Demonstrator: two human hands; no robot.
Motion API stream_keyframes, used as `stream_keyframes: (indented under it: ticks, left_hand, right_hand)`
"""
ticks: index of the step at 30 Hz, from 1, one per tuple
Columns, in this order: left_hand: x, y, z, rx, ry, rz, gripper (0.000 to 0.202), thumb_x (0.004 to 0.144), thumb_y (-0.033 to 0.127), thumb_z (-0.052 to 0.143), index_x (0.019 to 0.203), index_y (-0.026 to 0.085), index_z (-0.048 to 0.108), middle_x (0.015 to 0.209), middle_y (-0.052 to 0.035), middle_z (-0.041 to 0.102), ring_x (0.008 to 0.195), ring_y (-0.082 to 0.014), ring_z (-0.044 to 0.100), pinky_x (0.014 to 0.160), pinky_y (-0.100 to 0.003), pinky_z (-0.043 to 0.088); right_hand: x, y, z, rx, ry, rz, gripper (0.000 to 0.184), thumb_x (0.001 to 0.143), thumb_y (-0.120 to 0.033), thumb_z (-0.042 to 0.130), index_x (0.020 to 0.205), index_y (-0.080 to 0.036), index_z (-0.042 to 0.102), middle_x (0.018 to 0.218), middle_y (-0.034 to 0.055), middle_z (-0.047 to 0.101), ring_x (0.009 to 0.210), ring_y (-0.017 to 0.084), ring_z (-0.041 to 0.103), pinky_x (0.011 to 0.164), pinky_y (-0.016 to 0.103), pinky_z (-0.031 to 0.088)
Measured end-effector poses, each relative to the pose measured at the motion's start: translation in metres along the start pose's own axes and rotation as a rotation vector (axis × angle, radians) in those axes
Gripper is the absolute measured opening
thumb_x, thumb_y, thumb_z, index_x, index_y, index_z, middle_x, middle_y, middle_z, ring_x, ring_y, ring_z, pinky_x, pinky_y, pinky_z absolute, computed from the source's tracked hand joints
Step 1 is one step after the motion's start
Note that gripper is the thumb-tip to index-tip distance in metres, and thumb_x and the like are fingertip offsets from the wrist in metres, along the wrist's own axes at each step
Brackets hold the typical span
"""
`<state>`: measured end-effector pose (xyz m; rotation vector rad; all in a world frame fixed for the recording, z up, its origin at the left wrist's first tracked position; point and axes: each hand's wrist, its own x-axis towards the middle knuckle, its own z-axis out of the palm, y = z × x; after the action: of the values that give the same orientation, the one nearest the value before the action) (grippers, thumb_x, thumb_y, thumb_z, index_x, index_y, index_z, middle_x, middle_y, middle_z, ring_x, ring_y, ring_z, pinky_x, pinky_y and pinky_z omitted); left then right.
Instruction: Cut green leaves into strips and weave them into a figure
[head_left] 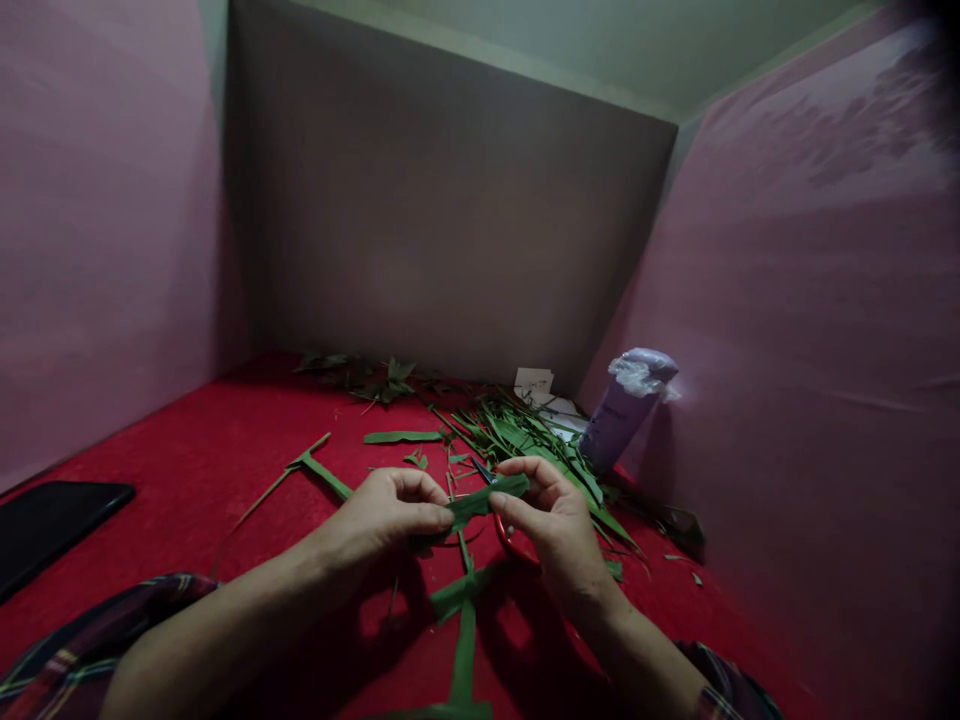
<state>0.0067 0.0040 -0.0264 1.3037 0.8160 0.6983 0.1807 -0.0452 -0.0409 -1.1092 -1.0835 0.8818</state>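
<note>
Your left hand (397, 512) and right hand (553, 520) pinch a green leaf strip (474, 508) mid-frame by both ends, likely to hold it flat, scissors (484, 472) nearby, presumably for reach.

The leaf strip (489, 503) I pinch near the centre is deep green. My sleeve (71, 650) at lower left is dark plaid with red, yellow and pale lines. The tabletop (187, 450) is red, the right-hand wall (787, 350) pink, mottled darker at upper right, the container (616, 418) at right purple, the slab (60, 530) at far left black.
</note>
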Motion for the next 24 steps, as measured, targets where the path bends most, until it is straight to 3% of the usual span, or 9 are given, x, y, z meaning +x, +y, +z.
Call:
stream_keyframes:
  ticks: [5, 9, 16, 19, 24]
  left_hand:
    - [-0.0006, -0.0019, -0.0016, 0.067, -0.023, 0.033, 0.026, 0.060, 0.037, 0.071, 0.062, 0.013, 0.062, 0.054, 0.0021, 0.057, 0.050, -0.0084, 0.047, 0.050, -0.020, 0.033]
    - [-0.0004, -0.0069, -0.0020, 0.028, -0.079, -0.013, 0.027, 0.059, 0.037, 0.073, 0.062, 0.012, 0.062, 0.052, 0.0027, 0.055, 0.047, -0.0073, 0.043, 0.047, -0.020, 0.030]
    - [-0.0016, -0.0050, -0.0004, 0.031, -0.016, -0.004, 0.026, 0.061, 0.036, 0.071, 0.061, 0.013, 0.058, 0.050, 0.0035, 0.052, 0.044, -0.0064, 0.041, 0.045, -0.019, 0.027]
    - [-0.0029, -0.0019, 0.0006, 0.034, 0.029, 0.017, 0.026, 0.061, 0.037, 0.069, 0.061, 0.013, 0.058, 0.047, 0.0048, 0.050, 0.042, -0.0064, 0.039, 0.043, -0.019, 0.027]
    - [-0.0035, -0.0016, 0.0024, 0.023, 0.043, 0.024, 0.027, 0.060, 0.038, 0.071, 0.061, 0.014, 0.059, 0.047, 0.0054, 0.049, 0.041, -0.0063, 0.038, 0.042, -0.019, 0.026]
  right_hand:
    - [-0.0039, -0.0031, 0.0040, 0.038, -0.086, 0.058, 0.030, 0.062, -0.020, 0.071, 0.086, -0.018, 0.055, 0.056, -0.0069, 0.052, 0.046, 0.005, 0.038, 0.043, 0.017, 0.029]
    - [-0.0078, -0.0069, 0.0074, 0.056, -0.114, 0.097, 0.031, 0.061, -0.021, 0.072, 0.087, -0.018, 0.055, 0.055, -0.0077, 0.051, 0.040, 0.004, 0.034, 0.038, 0.016, 0.023]
    - [-0.0055, -0.0044, 0.0074, 0.150, -0.125, 0.066, 0.036, 0.069, -0.036, 0.069, 0.097, -0.018, 0.054, 0.059, -0.0048, 0.054, 0.047, 0.008, 0.046, 0.044, 0.019, 0.037]
    - [-0.0057, -0.0043, 0.0082, 0.176, -0.151, 0.097, 0.031, 0.073, -0.043, 0.064, 0.086, -0.016, 0.057, 0.062, -0.0026, 0.055, 0.046, 0.007, 0.045, 0.043, 0.019, 0.036]
    - [-0.0093, -0.0039, 0.0098, 0.035, -0.219, 0.102, 0.029, 0.071, -0.041, 0.066, 0.067, -0.014, 0.058, 0.059, -0.0024, 0.054, 0.046, 0.006, 0.044, 0.045, 0.019, 0.037]
